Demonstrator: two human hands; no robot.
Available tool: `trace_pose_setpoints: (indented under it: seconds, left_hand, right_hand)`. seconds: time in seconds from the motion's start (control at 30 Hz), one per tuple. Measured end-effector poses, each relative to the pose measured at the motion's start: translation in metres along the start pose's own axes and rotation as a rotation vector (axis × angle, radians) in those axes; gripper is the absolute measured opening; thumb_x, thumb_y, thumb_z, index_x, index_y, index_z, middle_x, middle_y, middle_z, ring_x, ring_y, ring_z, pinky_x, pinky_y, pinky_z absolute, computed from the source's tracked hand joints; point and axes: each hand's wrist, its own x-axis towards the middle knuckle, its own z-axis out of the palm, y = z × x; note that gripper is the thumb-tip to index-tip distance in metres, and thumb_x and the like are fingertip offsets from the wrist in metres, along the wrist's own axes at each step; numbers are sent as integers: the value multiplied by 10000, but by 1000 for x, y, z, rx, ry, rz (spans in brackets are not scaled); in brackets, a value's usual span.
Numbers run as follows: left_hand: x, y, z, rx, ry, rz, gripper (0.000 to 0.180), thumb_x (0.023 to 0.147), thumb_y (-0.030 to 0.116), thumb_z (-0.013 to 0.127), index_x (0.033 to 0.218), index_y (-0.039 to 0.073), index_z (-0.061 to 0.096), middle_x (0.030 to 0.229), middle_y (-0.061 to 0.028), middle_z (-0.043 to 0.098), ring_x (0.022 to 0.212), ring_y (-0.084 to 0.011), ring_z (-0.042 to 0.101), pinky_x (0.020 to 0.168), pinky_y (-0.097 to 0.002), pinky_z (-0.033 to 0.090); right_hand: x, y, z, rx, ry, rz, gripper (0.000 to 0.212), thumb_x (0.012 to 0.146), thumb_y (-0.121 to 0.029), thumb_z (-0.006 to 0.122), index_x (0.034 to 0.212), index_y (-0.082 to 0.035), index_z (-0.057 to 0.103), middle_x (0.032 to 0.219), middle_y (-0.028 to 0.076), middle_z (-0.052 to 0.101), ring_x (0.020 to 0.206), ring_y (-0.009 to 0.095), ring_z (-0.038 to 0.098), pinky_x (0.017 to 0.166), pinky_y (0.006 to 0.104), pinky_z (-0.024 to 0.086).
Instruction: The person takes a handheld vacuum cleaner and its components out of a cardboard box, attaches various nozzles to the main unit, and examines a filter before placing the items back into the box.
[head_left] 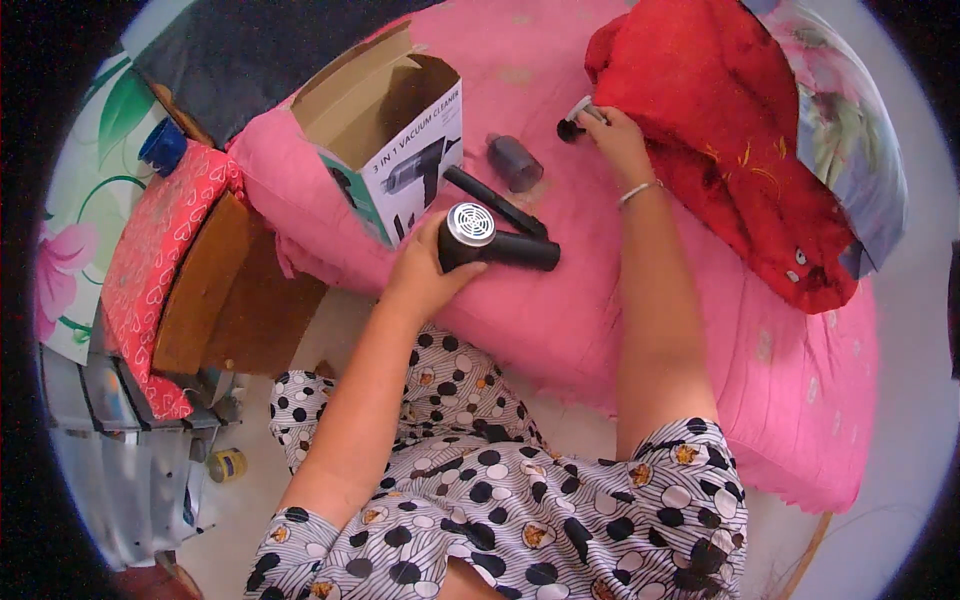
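My left hand [422, 277] is wrapped round the black body of a handheld vacuum cleaner [525, 251]. Its round silver vent faces up and its handle points right. Farther off to the right, my right hand [617, 140] pinches a small whitish piece with a dark end [573, 122], perhaps a filter or brush; its exact kind is unclear. Between the hands, a smoky see-through dust cup [515, 164] lies on the pink bedding. A long black nozzle [497, 203] rests just beyond the vacuum body, close to the box.
An open cardboard box [422, 150] with a vacuum pictured on it stands behind my left hand. Red cloth [700, 90] is heaped at the right on the pink-covered bed [780, 400]. At the left are a wooden chair [225, 290], a blue cup [163, 146] and a yellow-labelled jar [227, 465].
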Motion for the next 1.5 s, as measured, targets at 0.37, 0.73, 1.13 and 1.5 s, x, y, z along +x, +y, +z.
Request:
trace_pose_setpoints:
  seconds: [0.37,0.73,1.13,1.5]
  left_hand:
    - [10,-7,-11,-7,-21,-20,701,635,224,829,1218,47,483,1129,-154,581,1074,-303,560,917,-366,450]
    - [-8,-25,-20,30,71,97,669,644,255,833,1181,16,513,1097,-179,588,1041,-322,569,872,-391,467]
    - [-1,-19,0,75,86,90,698,640,255,840,1200,17,497,1099,-186,587,1030,-335,572,878,-398,464]
    - [-12,-11,-11,48,29,76,765,657,278,828,1272,27,450,1166,-203,561,1104,-353,538,932,-410,441]
  right_hand:
    - [62,54,69,-348,-26,-31,424,819,-334,652,1049,20,615,869,76,659,706,175,631,642,301,498]
    - [-9,14,41,191,-54,63,318,888,-335,618,1040,-55,617,901,-17,600,723,76,506,633,231,402]
    - [1,40,92,-86,-77,-14,484,790,-352,663,1101,17,624,993,142,673,902,232,643,795,357,492]
    - [-57,-29,25,1074,-243,-77,376,901,-222,604,1200,-4,536,1057,47,621,900,130,594,772,274,482]
